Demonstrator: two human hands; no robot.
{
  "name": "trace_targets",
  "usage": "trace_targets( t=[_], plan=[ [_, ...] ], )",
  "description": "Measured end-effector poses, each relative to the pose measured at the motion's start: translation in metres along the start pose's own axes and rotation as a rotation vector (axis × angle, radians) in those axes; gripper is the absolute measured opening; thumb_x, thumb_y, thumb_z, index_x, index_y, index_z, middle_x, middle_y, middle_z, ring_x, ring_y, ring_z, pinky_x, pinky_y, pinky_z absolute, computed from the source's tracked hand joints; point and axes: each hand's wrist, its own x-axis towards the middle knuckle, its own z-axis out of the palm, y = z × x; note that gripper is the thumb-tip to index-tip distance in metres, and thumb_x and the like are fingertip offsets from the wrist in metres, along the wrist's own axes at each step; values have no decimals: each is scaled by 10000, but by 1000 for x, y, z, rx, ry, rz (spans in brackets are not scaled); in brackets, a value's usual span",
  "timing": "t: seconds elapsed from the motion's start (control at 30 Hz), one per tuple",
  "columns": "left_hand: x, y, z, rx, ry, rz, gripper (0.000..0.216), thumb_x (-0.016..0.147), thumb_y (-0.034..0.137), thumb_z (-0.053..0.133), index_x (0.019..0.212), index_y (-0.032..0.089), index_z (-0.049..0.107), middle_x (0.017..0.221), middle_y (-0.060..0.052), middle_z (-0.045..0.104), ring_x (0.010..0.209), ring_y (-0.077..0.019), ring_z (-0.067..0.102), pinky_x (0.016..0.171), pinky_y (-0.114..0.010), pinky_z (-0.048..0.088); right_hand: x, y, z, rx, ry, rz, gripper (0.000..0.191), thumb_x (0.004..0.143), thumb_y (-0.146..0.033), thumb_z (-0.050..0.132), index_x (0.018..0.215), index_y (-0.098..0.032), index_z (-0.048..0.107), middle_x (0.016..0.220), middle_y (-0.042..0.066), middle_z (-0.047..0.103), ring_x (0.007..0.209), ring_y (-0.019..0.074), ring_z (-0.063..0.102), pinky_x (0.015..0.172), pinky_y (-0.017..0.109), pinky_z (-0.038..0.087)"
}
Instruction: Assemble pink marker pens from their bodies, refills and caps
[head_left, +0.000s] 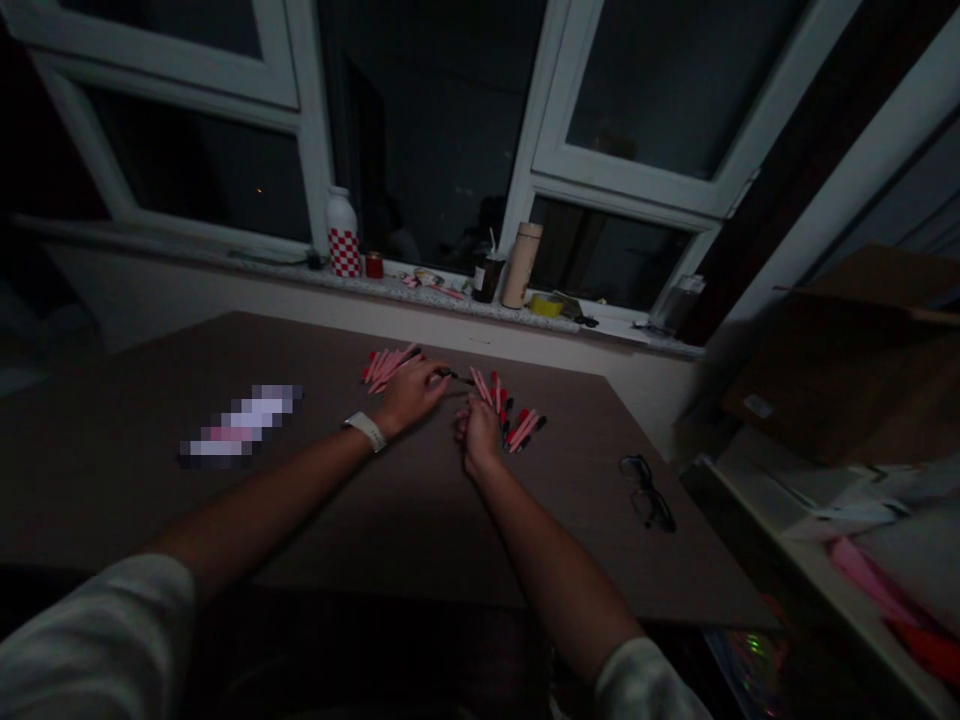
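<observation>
My left hand, a pale watch on its wrist, reaches over the table with thumb and fingers pinched on a thin dark pen. The pen points rightward across the gap between my hands. My right hand is curled just below the pen's far end; whatever its fingers may hold is hidden. Behind my left hand lies a row of pink pens with red and black ends. Beside my right hand, more pink pens with red and black caps are spread in a loose fan.
Glasses lie at the right of the brown table. A blurred-out flat object is at left. On the windowsill stand a checkered bottle, a beige flask, a dark cup and yellow tape. A cardboard box is at right.
</observation>
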Motion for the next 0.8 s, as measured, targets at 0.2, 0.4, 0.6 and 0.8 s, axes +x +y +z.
trace_targets(
  t=[0.2, 0.4, 0.6, 0.8],
  plan=[
    [-33, 3, -27, -268, 33, -198, 231, 889, 333, 648, 1017, 166, 743, 1233, -128, 727, 1112, -284, 673, 938, -462, 543, -8, -5, 5, 59, -56, 100, 331, 848, -541, 644, 877, -222, 559, 597, -78, 564, 385, 65, 389, 365, 186, 258],
    [-65, -20, -31, -432, -37, -416, 354, 806, 431, 741, 983, 125, 763, 969, -126, 778, 828, -237, 714, 761, -365, 576, -10, -3, 3, 37, -48, 80, 362, 821, -537, 691, 784, -212, 536, 593, -76, 549, 407, 60, 394, 377, 190, 284],
    [-69, -24, -39, -420, -178, -359, 370, 805, 451, 742, 991, 137, 802, 881, -101, 781, 831, -228, 689, 764, -340, 539, -10, -2, 1, 33, -35, 49, 320, 794, -486, 722, 804, -216, 551, 579, -92, 523, 411, 63, 388, 385, 197, 284],
    [-72, -24, -39, -392, -262, -356, 370, 882, 482, 635, 957, 147, 772, 797, -66, 753, 728, -192, 651, 684, -294, 491, -14, -3, 1, 22, -32, 56, 371, 752, -494, 750, 713, -214, 510, 545, -86, 506, 416, 61, 395, 393, 195, 258]
  ],
)
